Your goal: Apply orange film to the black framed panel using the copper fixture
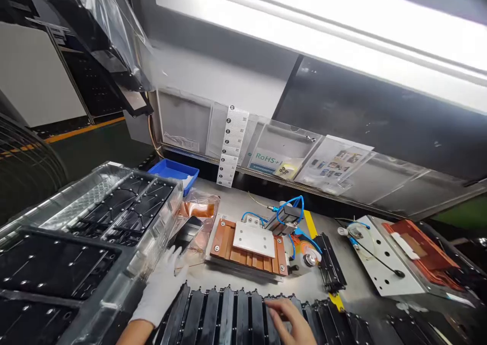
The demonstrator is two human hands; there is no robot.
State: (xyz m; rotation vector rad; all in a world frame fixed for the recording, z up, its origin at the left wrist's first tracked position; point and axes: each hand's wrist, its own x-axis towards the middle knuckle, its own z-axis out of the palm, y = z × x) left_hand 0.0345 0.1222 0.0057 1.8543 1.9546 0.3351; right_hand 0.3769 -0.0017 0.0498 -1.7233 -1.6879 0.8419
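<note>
Two hands work a near row of black plastic strips: gloved left hand spread flat, bare right hand loosely curled, fingertips touching; strips seem light, rigid, best lifted edgewise.

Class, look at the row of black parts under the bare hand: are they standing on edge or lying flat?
On edge: the black parts stand side by side like filed books, thin top edges showing, with the right hand resting on them.

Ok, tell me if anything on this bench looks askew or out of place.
Only the left hand wears a white glove; the right hand on the row of black parts is bare. The white plate lies skewed to the bench edge. Nothing looks spilled.
</note>
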